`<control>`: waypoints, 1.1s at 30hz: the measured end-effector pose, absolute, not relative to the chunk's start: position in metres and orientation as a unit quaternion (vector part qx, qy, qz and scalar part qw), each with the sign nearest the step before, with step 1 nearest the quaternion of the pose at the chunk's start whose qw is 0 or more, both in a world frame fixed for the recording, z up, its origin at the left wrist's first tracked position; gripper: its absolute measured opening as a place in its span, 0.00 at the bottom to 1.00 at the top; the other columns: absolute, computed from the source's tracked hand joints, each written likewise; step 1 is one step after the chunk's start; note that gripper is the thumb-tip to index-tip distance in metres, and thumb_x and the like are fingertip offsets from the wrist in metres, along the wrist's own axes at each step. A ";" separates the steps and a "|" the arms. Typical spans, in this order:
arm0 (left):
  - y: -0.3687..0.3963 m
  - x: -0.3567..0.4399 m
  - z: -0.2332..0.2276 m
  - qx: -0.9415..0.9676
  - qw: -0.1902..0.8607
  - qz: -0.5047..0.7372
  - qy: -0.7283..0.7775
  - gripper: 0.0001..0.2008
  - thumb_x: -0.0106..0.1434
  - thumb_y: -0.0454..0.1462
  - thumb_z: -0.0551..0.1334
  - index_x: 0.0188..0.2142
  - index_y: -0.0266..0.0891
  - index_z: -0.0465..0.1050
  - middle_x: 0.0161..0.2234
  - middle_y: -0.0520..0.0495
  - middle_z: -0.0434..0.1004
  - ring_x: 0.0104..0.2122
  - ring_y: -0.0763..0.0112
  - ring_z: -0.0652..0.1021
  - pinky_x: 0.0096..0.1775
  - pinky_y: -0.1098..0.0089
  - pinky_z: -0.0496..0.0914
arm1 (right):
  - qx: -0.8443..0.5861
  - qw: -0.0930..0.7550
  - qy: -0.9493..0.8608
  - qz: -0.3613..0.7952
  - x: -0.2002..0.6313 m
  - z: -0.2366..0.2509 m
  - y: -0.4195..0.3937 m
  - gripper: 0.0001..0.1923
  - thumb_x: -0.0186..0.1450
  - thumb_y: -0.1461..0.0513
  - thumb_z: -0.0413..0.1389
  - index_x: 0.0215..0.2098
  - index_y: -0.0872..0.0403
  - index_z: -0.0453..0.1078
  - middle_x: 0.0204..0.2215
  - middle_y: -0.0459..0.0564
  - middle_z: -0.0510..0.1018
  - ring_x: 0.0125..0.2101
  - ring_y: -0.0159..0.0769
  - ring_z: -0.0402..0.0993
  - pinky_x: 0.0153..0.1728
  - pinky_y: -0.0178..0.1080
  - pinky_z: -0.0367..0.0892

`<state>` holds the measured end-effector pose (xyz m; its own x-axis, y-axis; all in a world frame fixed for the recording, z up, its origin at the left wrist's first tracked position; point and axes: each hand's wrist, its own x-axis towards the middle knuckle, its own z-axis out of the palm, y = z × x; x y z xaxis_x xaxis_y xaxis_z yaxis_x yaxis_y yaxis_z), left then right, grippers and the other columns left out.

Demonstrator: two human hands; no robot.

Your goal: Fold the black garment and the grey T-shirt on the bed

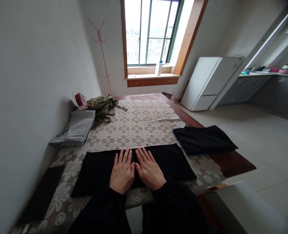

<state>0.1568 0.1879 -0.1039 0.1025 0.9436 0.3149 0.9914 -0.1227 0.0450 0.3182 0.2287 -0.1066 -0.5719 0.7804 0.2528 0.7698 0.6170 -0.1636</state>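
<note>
A long folded black garment (173,164) lies across the near part of the table. My left hand (122,172) rests palm down on its middle, fingers stretched toward the far edge. Beside it, my right hand (148,169) lies flat on the same cloth, with the two thumbs almost touching. Neither hand grasps anything. The garment's exact kind cannot be made out in its folded state. Beneath it spreads a floral lace tablecloth (134,125).
Another folded black garment (204,139) is at the table's right. Folded grey clothing (79,128), a green backpack (102,105) and a red package (80,99) line the left wall. A dark flat object (41,195) lies near left. A white box-like piece (251,208) stands near right.
</note>
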 end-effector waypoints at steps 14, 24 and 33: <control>0.189 0.156 -0.109 -0.731 0.096 -0.143 -0.660 0.30 0.71 0.39 0.50 0.71 0.41 0.57 0.71 0.45 0.61 0.72 0.54 0.57 0.69 0.46 0.56 | -0.429 0.153 -0.890 0.005 0.318 -0.109 0.231 0.30 0.76 0.58 0.41 0.73 0.59 0.53 0.73 0.54 0.55 0.73 0.46 0.46 0.71 0.53 0.47; 0.186 0.133 -0.102 -0.747 0.090 -0.123 -0.647 0.29 0.73 0.43 0.50 0.72 0.46 0.55 0.71 0.48 0.61 0.71 0.58 0.59 0.68 0.49 0.58 | -0.442 0.126 -0.888 0.022 0.342 -0.104 0.243 0.31 0.76 0.51 0.44 0.74 0.50 0.51 0.73 0.49 0.53 0.73 0.44 0.47 0.71 0.56 0.46; 0.155 0.037 -0.098 -0.692 0.108 -0.101 -0.706 0.28 0.72 0.42 0.48 0.70 0.43 0.61 0.69 0.43 0.65 0.68 0.53 0.65 0.66 0.44 0.59 | -0.504 0.147 -0.847 -0.085 0.440 -0.119 0.271 0.29 0.76 0.57 0.42 0.73 0.53 0.55 0.71 0.51 0.60 0.70 0.45 0.54 0.69 0.53 0.51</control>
